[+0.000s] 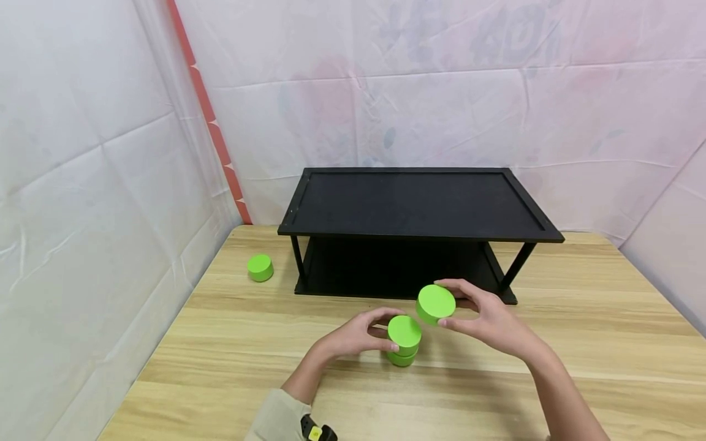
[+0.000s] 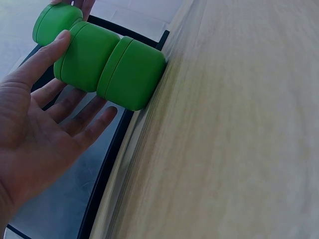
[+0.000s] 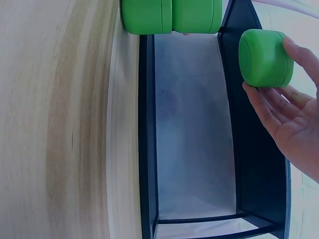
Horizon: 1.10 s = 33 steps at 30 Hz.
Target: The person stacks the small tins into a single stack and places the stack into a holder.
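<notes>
Two green round lidded containers stand stacked on the wooden table. My left hand (image 1: 355, 334) grips the upper container (image 1: 404, 331) from the left side, thumb in front and fingers behind. The lower container (image 2: 132, 73) rests on the tabletop beneath it. To the right and a little higher, my right hand (image 1: 491, 318) holds another green container (image 1: 436, 302) in the air, pinched between thumb and fingers. In the right wrist view this held container (image 3: 265, 58) is apart from the stack, and a thin lid seam shows on it.
Behind the hands stands a black two-level rack (image 1: 408, 202) with a flat top and a lower shelf. A further green container (image 1: 260, 267) sits on the table (image 1: 220, 343) left of the rack. Pale sheeting (image 1: 441, 116) hangs along the back and sides.
</notes>
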Motion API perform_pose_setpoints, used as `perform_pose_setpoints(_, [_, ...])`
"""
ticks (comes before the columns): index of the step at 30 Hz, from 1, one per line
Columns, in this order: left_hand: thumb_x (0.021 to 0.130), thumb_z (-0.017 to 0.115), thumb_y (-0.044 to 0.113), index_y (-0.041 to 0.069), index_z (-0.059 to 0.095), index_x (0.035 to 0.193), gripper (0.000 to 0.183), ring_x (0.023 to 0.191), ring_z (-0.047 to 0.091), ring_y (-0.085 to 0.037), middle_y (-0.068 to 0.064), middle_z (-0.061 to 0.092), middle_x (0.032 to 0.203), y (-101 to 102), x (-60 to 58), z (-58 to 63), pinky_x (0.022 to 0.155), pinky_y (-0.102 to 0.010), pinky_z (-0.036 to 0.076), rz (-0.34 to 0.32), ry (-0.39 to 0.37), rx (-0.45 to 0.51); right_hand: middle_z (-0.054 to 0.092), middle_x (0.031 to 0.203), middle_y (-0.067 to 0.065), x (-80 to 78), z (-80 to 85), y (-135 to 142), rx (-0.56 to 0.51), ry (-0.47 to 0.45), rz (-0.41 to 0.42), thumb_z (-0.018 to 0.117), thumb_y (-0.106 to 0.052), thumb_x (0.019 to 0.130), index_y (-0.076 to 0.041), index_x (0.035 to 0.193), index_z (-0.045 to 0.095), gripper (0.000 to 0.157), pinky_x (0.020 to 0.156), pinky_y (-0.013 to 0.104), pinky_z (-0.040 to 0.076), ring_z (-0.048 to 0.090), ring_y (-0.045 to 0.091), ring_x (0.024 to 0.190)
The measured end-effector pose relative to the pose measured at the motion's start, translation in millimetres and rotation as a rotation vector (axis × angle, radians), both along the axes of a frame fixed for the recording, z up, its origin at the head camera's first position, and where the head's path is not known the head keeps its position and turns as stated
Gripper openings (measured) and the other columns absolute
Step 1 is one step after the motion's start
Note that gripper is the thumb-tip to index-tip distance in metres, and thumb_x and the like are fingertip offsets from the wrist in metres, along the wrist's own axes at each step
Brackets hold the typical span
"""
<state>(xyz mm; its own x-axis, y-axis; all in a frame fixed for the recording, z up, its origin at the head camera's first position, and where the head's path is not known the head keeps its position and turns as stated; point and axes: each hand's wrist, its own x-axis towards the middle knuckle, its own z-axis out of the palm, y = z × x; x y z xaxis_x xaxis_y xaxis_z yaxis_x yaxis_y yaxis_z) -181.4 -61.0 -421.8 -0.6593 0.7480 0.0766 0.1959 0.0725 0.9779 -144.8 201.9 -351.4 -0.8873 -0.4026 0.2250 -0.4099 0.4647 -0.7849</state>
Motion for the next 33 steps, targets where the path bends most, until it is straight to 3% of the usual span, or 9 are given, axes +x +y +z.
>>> perform_pose_setpoints(22, [0.084, 0.068, 0.01, 0.01, 0.044, 0.134, 0.055, 0.113, 0.047, -0.012, 0.001, 0.05, 0.124, -1.1, -0.3, 0.2, 0.092, -0.028, 0.042, 0.0, -0.001, -0.018, 0.055, 0.117, -0.006, -0.5, -4.7, -14.1, -0.02, 0.0, 0.075, 0.076, -0.024, 0.077, -0.017, 0.125, 0.051, 0.053, 0.087, 0.029, 0.046, 0.056, 0.018, 0.102])
perform_pose_setpoints(29, [0.085, 0.068, 0.011, 0.007, 0.042, 0.135, 0.057, 0.112, 0.048, -0.011, -0.001, 0.05, 0.124, -1.7, 0.3, 0.6, 0.092, -0.031, 0.042, 0.005, -0.015, -0.032, 0.055, 0.117, -0.006, -1.0, -7.4, -20.1, -0.029, -0.018, 0.091, 0.077, -0.017, 0.076, -0.017, 0.124, 0.052, 0.054, 0.087, 0.03, 0.045, 0.056, 0.017, 0.101])
perform_pose_setpoints(33, [0.084, 0.068, 0.011, 0.006, 0.042, 0.135, 0.058, 0.113, 0.048, -0.011, -0.001, 0.049, 0.125, -1.6, 0.4, -0.1, 0.093, -0.032, 0.042, 0.009, -0.014, -0.038, 0.055, 0.117, -0.006, -0.7, -8.1, -22.7, -0.024, -0.026, 0.096, 0.076, -0.023, 0.077, -0.017, 0.124, 0.051, 0.054, 0.087, 0.032, 0.045, 0.056, 0.018, 0.101])
